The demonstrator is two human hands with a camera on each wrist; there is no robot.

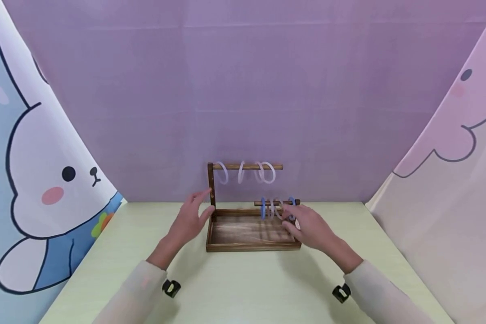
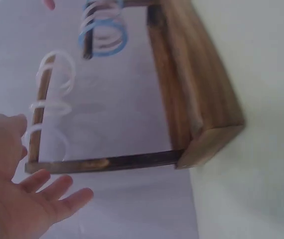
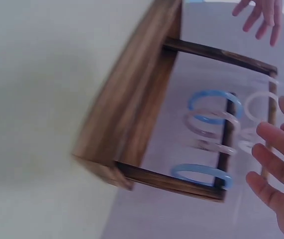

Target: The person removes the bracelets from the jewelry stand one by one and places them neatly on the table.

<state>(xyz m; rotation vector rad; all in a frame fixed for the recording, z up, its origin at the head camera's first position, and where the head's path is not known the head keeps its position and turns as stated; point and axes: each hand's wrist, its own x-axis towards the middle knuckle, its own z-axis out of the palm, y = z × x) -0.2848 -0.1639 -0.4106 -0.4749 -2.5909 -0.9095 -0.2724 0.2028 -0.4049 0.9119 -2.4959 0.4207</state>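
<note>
A dark wooden bangle stand (image 1: 251, 247) has a shallow tray base and two bars at different heights. Several pale, see-through bangles (image 1: 269, 173) hang on the upper bar (image 1: 278, 167). On the shorter lower bar hang blue and pale bangles, a blue bangle (image 1: 263, 209) being the leftmost. My left hand (image 1: 186, 222) is beside the tall left post (image 1: 211, 180), thumb and fingers spread, with nothing in its grasp. At the lower bar's right end, my right hand (image 1: 313, 227) overlaps the bangles; the right wrist view shows its spread fingers (image 3: 268, 164) empty beside them.
The stand sits on a pale green table (image 1: 243, 288), close to the purple cloth backdrop (image 1: 243, 90). Printed cartoon curtains hang on both sides, with a rabbit (image 1: 44, 189) on the left one. A black wrist device (image 1: 171, 288) shows at the left sleeve.
</note>
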